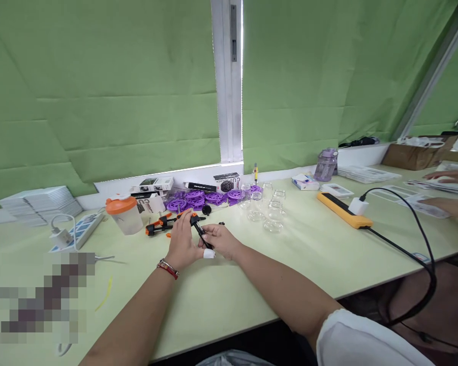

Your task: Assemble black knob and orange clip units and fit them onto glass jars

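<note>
Between my two hands, above the pale table, is a slim black bar-shaped part (200, 232) with a black and orange head at its far end. My left hand (183, 243), with a white wrap on the thumb, is closed on it from the left. On the other side my right hand (221, 241) pinches the bar near its lower end. More black and orange bar-shaped parts (160, 225) lie just left of my left hand. Behind the hands is a heap of purple plastic pieces (194, 198), with a small round black piece (206, 210) in front.
A cup with an orange lid (125, 216) stands to the left. Clear rounded plastic pieces (273, 208) are right of the purple heap. Farther right lie an orange and black power strip (345, 209) and its black cable. Another person's hands (448, 206) work at the right edge.
</note>
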`<state>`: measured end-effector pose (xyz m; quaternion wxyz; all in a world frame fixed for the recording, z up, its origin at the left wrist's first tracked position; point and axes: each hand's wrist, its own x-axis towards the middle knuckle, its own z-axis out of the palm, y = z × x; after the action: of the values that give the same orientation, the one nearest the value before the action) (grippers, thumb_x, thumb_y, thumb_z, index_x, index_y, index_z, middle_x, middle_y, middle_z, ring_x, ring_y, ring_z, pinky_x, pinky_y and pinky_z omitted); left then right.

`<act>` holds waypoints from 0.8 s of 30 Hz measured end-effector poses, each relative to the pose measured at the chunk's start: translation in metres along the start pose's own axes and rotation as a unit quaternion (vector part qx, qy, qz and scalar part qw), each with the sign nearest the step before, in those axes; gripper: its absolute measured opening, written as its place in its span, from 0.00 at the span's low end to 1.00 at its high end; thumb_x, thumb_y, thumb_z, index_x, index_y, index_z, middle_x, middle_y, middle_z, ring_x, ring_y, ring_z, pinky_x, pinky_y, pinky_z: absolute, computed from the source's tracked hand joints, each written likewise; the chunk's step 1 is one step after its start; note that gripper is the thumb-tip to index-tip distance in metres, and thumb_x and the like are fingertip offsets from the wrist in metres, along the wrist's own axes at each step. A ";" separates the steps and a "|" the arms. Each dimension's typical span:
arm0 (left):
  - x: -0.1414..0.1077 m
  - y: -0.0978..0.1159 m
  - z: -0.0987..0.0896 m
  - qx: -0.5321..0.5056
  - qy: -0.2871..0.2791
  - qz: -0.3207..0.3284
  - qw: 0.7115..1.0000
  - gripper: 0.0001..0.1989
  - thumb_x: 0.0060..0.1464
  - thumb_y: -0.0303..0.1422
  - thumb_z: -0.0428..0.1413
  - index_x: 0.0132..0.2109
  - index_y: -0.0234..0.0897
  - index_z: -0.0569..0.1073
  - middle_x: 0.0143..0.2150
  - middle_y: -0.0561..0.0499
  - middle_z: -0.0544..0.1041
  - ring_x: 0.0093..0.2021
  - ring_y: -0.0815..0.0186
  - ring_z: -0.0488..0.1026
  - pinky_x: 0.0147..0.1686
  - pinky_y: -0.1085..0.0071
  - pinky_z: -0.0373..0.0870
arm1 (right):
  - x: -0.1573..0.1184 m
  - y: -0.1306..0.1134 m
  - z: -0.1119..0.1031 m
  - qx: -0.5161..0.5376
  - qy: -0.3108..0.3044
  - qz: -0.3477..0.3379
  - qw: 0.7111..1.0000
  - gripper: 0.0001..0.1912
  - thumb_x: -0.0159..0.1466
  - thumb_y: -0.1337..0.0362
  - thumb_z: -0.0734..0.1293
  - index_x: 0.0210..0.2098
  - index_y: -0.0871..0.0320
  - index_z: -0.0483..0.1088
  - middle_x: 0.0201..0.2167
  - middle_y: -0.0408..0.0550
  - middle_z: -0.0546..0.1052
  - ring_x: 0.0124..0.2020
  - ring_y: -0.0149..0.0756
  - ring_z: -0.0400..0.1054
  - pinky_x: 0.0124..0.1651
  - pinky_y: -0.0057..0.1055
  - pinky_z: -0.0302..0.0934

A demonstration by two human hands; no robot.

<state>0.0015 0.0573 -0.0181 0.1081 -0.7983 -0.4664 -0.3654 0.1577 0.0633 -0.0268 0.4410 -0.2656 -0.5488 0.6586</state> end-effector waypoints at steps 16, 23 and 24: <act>-0.004 0.014 0.002 0.016 -0.020 -0.031 0.999 0.58 0.28 0.44 0.62 0.64 0.32 0.45 0.62 0.30 0.55 0.61 0.39 0.54 0.55 0.46 0.51 | 0.000 0.001 -0.001 0.030 -0.029 0.012 0.999 0.16 0.53 0.61 0.70 0.40 0.62 0.70 0.21 0.42 0.73 0.20 0.26 0.65 0.29 0.28 0.60; -0.003 0.021 -0.002 0.004 -0.002 -0.027 1.000 0.51 0.29 0.41 0.61 0.62 0.34 0.50 0.58 0.33 0.61 0.59 0.41 0.57 0.54 0.49 0.52 | -0.002 -0.001 -0.001 0.035 -0.033 0.024 0.999 0.15 0.54 0.61 0.70 0.39 0.62 0.69 0.22 0.44 0.74 0.21 0.27 0.66 0.29 0.28 0.60; -0.003 0.022 -0.002 0.003 -0.001 -0.028 1.000 0.51 0.29 0.40 0.60 0.62 0.34 0.50 0.58 0.34 0.62 0.58 0.41 0.58 0.54 0.49 0.52 | -0.002 -0.001 -0.001 0.035 -0.032 0.025 0.999 0.15 0.54 0.61 0.70 0.38 0.62 0.69 0.22 0.44 0.74 0.21 0.28 0.66 0.29 0.28 0.61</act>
<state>0.0177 0.0427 -0.0150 0.0997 -0.7848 -0.4900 -0.3662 0.1595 0.0621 -0.0259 0.4153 -0.2430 -0.5325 0.6964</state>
